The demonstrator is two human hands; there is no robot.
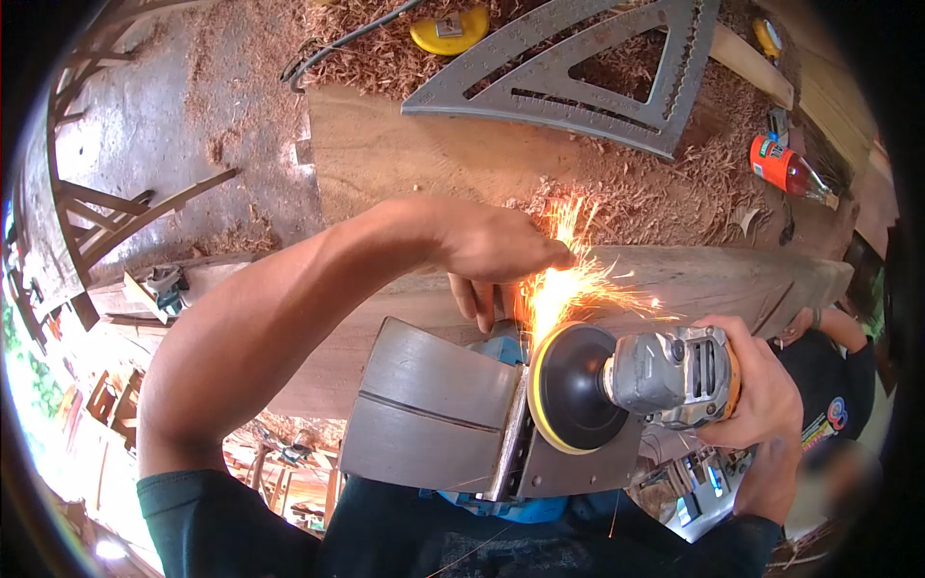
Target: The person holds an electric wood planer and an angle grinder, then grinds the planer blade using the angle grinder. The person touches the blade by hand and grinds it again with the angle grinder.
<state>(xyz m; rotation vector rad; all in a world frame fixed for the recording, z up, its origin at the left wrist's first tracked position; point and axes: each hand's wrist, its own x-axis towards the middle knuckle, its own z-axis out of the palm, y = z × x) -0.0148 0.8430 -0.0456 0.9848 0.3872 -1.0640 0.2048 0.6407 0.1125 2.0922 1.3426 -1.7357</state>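
My right hand (761,385) is wrapped round the body of an angle grinder (674,376). Its black disc with a yellow rim (583,385) meets the middle gap of an upturned electric hand planer (434,380), and orange sparks (559,299) spray away from me. The planer's metal sole faces up, and parts of its blue body show below it; it rests close against my torso. Just beyond the planer, my left hand (496,250) is closed with curled fingers, right beside the sparks. What those fingers grip is hidden.
A thick wooden plank (713,279) runs behind the planer. Farther back lie a metal speed square (578,72), a yellow tape measure (450,31), wood shavings and a bottle with a red label (790,170). Another person (829,376) is at the right.
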